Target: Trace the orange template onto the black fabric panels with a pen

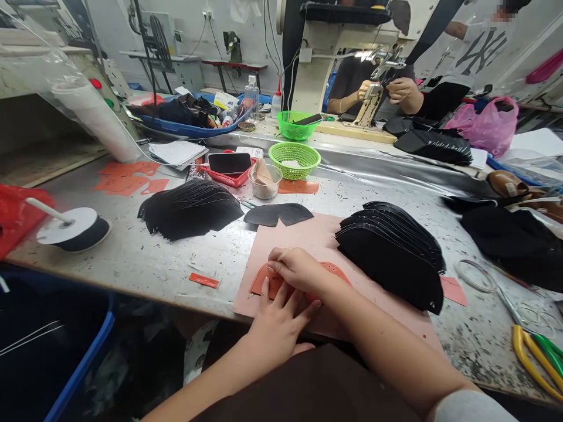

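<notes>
My left hand (278, 321) lies with fingers spread, pressing on an orange curved template (336, 271) on a pale pink board (308, 231). Just beyond it, my right hand (299, 268) is closed in a pinch over the template's left part. Whatever its fingers hold is too small and hidden to name. Both hands cover the template's middle. To the right, a fanned stack of black cut pieces (391, 252) rests partly on the board. A single black piece (279, 214) lies at the board's far edge, and another black stack (191, 208) sits farther left.
Left of the board are a small orange strip (203, 280) and a thread spool (74, 230). Behind stand a green basket (294, 161), a red basket with a phone (229, 164) and a clear tub (265, 180). Yellow-handled scissors (523, 357) lie right. A co-worker's hands (400, 94) are at a sewing machine.
</notes>
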`<state>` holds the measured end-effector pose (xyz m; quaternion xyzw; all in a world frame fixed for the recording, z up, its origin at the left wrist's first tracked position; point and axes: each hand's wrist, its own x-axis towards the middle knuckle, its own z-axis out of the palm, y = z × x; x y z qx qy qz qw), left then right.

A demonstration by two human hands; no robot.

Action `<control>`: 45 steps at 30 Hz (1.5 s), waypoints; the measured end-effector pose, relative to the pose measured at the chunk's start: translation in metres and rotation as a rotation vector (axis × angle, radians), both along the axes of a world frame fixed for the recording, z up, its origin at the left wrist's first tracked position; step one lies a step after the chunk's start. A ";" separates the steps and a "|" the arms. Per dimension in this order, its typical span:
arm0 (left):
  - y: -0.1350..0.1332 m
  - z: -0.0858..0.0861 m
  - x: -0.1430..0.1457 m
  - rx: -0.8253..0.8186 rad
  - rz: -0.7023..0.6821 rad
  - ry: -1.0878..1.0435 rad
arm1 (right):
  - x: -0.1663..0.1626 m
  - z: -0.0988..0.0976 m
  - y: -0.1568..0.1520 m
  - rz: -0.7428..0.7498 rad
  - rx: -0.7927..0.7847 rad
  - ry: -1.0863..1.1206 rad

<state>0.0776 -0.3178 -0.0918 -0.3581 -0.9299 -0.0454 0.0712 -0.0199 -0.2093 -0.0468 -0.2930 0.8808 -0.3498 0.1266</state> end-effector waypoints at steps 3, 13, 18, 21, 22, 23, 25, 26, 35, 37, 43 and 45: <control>-0.001 -0.002 0.003 0.007 0.008 -0.011 | -0.001 0.002 0.016 -0.062 -0.039 -0.015; -0.024 0.045 -0.073 -0.016 0.062 -0.210 | 0.026 -0.003 0.103 -0.314 0.232 0.015; -0.037 0.053 -0.156 -0.149 0.175 -0.081 | 0.041 -0.006 0.107 -0.378 -0.029 0.186; -0.036 0.049 -0.177 -0.234 0.164 -0.053 | 0.048 -0.004 0.138 -0.569 -0.245 0.453; -0.035 0.048 -0.180 -0.257 0.164 -0.046 | 0.050 -0.003 0.153 -0.676 -0.252 0.505; -0.033 0.047 -0.183 -0.277 0.166 -0.040 | 0.052 -0.001 0.168 -0.786 -0.223 0.537; -0.028 0.046 -0.187 -0.305 0.172 -0.026 | 0.056 0.005 0.195 -0.958 -0.097 0.583; -0.027 0.047 -0.189 -0.311 0.179 -0.016 | 0.058 0.008 0.206 -1.024 -0.049 0.607; -0.039 0.049 -0.118 -0.186 0.125 0.160 | 0.077 0.036 0.213 -1.326 -0.264 0.825; -0.033 0.040 -0.083 -0.160 0.028 0.168 | 0.069 0.030 0.199 -1.212 -0.325 0.755; -0.001 0.020 -0.017 0.201 -0.284 0.377 | 0.036 -0.015 0.123 -0.544 -0.247 0.276; -0.005 0.020 -0.016 0.267 -0.279 0.297 | 0.032 -0.025 0.104 -0.459 -0.110 0.226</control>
